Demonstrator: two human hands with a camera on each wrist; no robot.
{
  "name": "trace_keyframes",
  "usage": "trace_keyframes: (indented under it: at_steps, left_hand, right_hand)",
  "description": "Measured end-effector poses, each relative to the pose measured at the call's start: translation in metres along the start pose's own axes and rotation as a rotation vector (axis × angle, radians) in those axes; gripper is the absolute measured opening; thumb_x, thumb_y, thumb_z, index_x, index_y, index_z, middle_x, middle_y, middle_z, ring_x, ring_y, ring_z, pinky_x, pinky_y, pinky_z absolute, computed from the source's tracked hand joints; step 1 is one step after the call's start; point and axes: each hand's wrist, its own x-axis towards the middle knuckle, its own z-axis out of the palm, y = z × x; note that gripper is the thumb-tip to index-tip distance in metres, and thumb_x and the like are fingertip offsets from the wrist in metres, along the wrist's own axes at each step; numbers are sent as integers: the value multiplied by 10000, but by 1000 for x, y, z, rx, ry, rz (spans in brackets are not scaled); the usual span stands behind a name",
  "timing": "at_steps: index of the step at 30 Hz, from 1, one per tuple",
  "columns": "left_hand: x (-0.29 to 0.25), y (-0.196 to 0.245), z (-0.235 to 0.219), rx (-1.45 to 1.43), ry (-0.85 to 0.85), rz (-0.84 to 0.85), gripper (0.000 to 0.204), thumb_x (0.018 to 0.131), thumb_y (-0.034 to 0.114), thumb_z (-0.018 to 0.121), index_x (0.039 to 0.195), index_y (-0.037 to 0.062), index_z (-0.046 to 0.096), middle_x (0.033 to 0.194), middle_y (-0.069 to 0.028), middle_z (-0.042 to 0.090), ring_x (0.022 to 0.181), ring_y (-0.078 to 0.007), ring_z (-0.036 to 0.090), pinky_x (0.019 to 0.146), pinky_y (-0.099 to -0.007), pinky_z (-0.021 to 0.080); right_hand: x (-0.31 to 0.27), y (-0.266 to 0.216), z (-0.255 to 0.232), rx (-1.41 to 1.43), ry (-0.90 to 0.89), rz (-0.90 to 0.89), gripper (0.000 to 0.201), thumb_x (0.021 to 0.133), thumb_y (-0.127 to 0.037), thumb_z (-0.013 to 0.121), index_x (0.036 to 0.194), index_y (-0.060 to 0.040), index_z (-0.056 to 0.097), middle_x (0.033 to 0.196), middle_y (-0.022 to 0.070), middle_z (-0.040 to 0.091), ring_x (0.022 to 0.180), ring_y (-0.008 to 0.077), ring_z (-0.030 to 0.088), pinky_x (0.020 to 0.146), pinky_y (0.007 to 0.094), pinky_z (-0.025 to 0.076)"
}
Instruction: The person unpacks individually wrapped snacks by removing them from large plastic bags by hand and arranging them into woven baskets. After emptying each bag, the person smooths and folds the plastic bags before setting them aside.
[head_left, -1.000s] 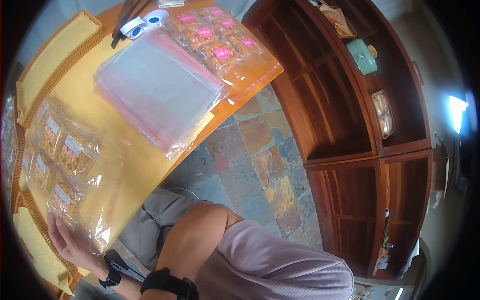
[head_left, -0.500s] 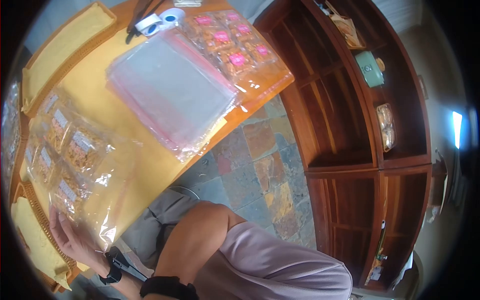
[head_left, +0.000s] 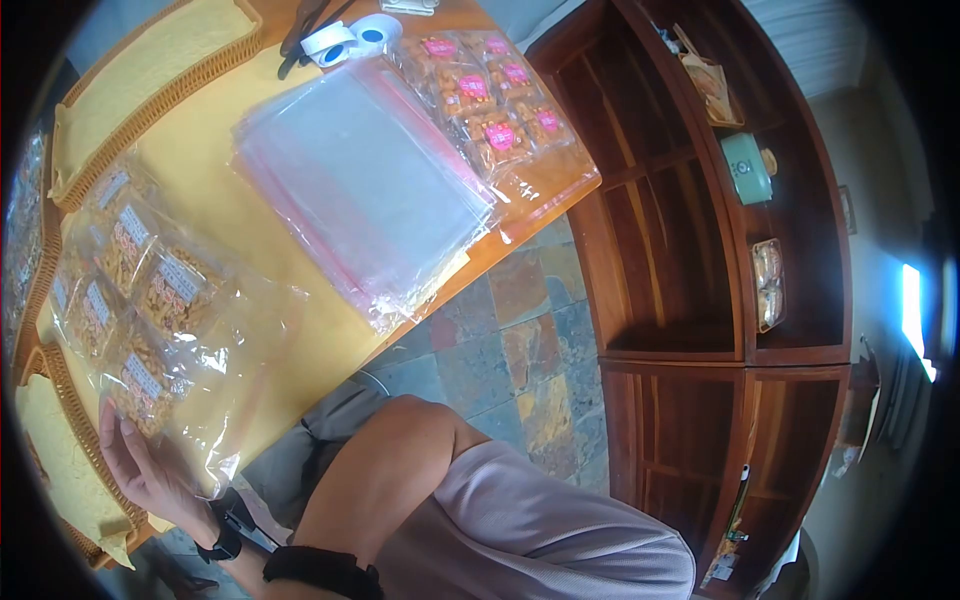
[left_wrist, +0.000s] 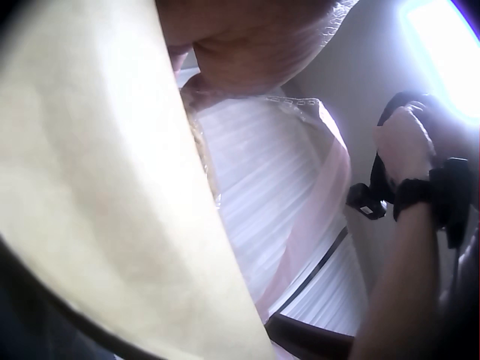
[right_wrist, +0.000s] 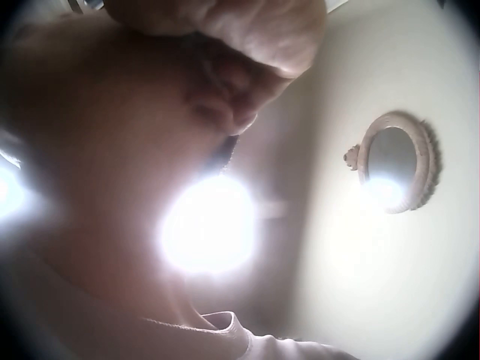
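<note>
To the right of both hands I have a tall wooden shelf unit (head_left: 670, 260). Ahead of the left hand spreads a yellow-topped table (head_left: 215, 140). One cloth-lined wicker tray (head_left: 175, 100) sits far ahead of that hand; another, a lower tray (head_left: 80, 430), lies just to its left. Ahead and to its right, well apart, rests a stack of flat clear sleeves (head_left: 365, 185).

The clear bag (head_left: 205, 350) of labelled snack packets lies right at the left hand's (head_left: 155, 480) fingertips, seemingly touching. Its filled part runs forward from those fingers, while loose, empty plastic spreads rightward, toward the body-side table edge; I cannot firmly tell its long axis. The left hand is clearly nearer, its fingers extended and relaxed along the bag's edge. The right hand (left_wrist: 405, 146) is raised near the person's head, well away from the bag; I cannot tell how its fingers lie.

Beyond the stack are pink-labelled packets (head_left: 473, 85) and, smallest, two white rolls (head_left: 375, 33).
</note>
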Motion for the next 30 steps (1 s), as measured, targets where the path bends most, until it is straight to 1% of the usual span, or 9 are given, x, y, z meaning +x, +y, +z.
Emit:
trace_keyframes:
  at_steps: [5,7,12,15,18,20,22,27,30]
  left_hand:
    - [-3,3,-1,67,4,-23,348,1061,147,587,1358,-34,576,1423,-130,587,1257,-202,578,1046,-349,501]
    - [-2,3,-4,59,35,-96,344,1064,150,581,1358,-29,578,1413,-133,591,1251,-202,578,1043,-346,500]
    - [0,1,-11,111,-45,1,342,1068,145,573,1365,-25,573,1402,-137,592,1241,-211,579,1053,-352,493]
    - [-5,2,-8,44,29,-152,341,1068,144,573,1356,-38,573,1402,-144,592,1261,-218,565,1094,-369,448]
    - [-3,-1,-14,202,-35,0,341,1069,146,576,1356,-36,568,1394,-145,593,1251,-221,568,1070,-373,466]
    - [-4,3,-11,222,-11,2,318,1067,137,578,1338,-30,570,1374,-138,601,1231,-216,574,1052,-364,476]
    - [-6,-1,-12,-15,14,-119,290,1063,126,582,1310,-27,577,1349,-127,608,1214,-208,576,1049,-355,475]
    - [-6,8,-6,122,36,-78,284,1066,134,580,1300,-26,584,1343,-118,603,1212,-207,571,1047,-350,468]
    - [-10,8,-3,166,47,-65,328,1061,136,589,1345,-28,580,1326,-118,630,1140,-176,601,986,-312,478]
  right_hand:
    - [5,-7,-1,35,53,0,524,923,-8,656,1406,-32,453,1147,123,629,1010,238,648,834,396,585]
    - [7,-10,-2,49,71,-9,530,922,-4,656,1409,-32,450,1144,122,627,1008,239,646,830,395,586]
    - [17,-17,-2,84,89,-21,547,917,7,656,1418,-32,440,1139,122,622,1004,241,643,821,391,588]
    - [14,-25,-2,85,148,-28,557,915,14,657,1423,-32,434,1136,121,619,1001,242,641,815,389,589]
    - [31,-26,-1,118,103,-25,567,912,20,657,1429,-33,429,1132,121,616,998,243,639,809,387,591]
    - [37,-29,-1,130,91,-12,573,911,25,657,1432,-33,425,1130,121,614,996,244,638,806,385,591]
    - [33,-33,0,131,131,-18,580,909,29,657,1435,-33,421,1128,120,612,994,244,637,802,384,592]
    - [30,-42,4,135,190,-29,597,905,40,657,1444,-33,412,1123,120,607,990,246,634,792,380,594]
    - [28,-46,6,137,224,-34,607,903,47,657,1449,-33,406,1119,120,604,987,247,632,787,378,595]
